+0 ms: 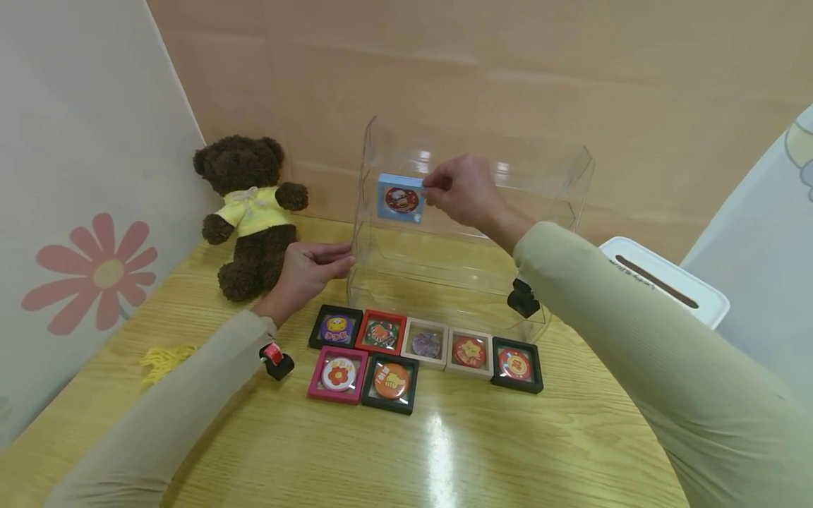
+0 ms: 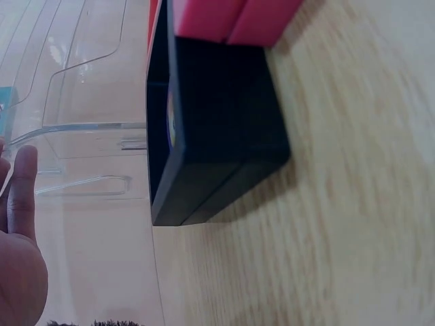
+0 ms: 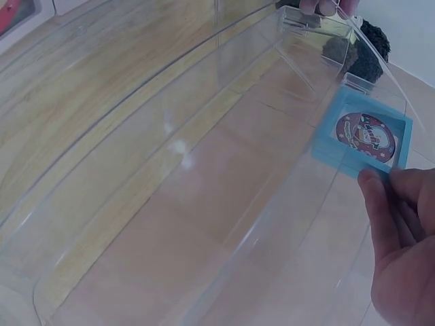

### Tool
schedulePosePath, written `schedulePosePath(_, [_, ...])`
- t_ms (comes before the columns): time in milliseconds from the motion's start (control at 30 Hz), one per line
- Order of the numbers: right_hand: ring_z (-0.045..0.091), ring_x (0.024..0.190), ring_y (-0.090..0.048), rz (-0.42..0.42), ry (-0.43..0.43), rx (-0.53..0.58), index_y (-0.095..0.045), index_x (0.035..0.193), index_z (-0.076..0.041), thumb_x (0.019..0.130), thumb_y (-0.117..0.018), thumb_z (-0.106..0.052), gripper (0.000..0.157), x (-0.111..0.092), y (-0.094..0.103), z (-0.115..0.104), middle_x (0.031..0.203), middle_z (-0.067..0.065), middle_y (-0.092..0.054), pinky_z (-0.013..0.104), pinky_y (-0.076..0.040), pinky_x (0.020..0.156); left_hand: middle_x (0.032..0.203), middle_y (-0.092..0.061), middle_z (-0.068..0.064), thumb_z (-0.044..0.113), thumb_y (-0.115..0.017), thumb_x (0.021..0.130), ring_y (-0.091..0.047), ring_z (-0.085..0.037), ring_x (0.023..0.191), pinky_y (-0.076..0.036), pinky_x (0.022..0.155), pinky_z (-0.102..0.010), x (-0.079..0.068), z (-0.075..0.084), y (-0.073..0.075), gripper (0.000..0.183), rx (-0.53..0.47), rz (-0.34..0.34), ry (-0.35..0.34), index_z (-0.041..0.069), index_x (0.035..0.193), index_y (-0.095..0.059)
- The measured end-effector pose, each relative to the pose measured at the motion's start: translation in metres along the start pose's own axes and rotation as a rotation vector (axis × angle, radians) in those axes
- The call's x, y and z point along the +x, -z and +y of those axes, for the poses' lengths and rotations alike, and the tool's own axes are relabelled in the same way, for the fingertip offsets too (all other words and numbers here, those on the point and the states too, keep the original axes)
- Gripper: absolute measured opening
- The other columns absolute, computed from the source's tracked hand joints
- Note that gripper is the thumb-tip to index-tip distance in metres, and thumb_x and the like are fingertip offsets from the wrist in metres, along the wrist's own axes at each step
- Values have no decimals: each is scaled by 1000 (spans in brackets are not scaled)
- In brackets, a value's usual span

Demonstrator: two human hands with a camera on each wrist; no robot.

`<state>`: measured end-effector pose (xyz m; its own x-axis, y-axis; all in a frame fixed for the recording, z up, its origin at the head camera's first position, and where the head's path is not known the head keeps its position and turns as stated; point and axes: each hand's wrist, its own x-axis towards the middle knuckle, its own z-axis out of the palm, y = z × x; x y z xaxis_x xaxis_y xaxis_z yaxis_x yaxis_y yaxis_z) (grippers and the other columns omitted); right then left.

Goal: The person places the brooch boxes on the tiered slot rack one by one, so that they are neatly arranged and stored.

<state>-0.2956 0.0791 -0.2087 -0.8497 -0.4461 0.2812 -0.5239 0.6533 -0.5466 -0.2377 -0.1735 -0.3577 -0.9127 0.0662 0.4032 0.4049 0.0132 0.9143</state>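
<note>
My right hand (image 1: 466, 190) pinches the right edge of a light-blue square frame (image 1: 389, 210) with a round red badge (image 1: 401, 200) inside. The blue frame stands upright at the left end of an upper tier of a clear tiered display rack (image 1: 438, 274). In the right wrist view, fingertips and thumb meet at the edge of the blue frame (image 3: 328, 151). My left hand (image 1: 305, 274) holds the left side panel of the rack between thumb and fingers. The left wrist view shows only part of this hand (image 2: 20, 258), so its grip is partly hidden there.
Several framed badges lie in two rows before the rack, among them a black frame (image 1: 389, 408) and a pink frame (image 1: 336, 395). A brown teddy bear (image 1: 254, 212) sits left, yellow strings (image 1: 166, 361) lie nearby, and a white tissue box (image 1: 705, 293) stands right.
</note>
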Motion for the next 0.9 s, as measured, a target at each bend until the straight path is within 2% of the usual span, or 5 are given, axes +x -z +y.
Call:
schedulePosePath(167, [22,80,-68,6,-19,61,-71,96,4,87,-68,-1,11,-1,-4,0,89,13,-70,27,-58,67,101,-66,-23,1,-71,85,-69,-17,80,-59,69,-34,0,-1,-2,28,-7,4,-1,-10,110,-65])
schedulePosePath(333, [21,84,-68,9,22,74,-72,100,4,85,-70,-2,16,-2,-8,-1,94,15,-70,29,-58,73,98,-68,-20,-1,-71,84,-69,-17,79,-59,68,-34,1,-3,-4,28,-30,6,-11,-12,109,-65])
schedulePosePath(533, [23,87,-67,10,88,11,-71,103,4,87,-70,-7,19,-10,-4,4,97,15,-69,31,-57,78,97,-68,-20,-1,-71,84,-69,-18,79,-59,68,-35,-1,-3,-3,28,-40,6,-5,-12,109,-65])
schedulePosePath(733, [21,79,-67,21,162,-89,-73,96,1,89,-68,-14,18,-35,11,18,89,11,-70,36,-57,73,98,-68,-20,0,-72,83,-69,-19,79,-59,68,-36,-2,-4,0,28,-26,17,7,-11,108,-66])
schedulePosePath(900, [14,68,-65,29,205,-116,-74,90,-3,91,-65,-15,15,-67,19,34,78,3,-70,31,-56,63,98,-68,-21,1,-72,83,-69,-18,79,-59,68,-35,-2,-1,5,28,3,29,20,-10,108,-67])
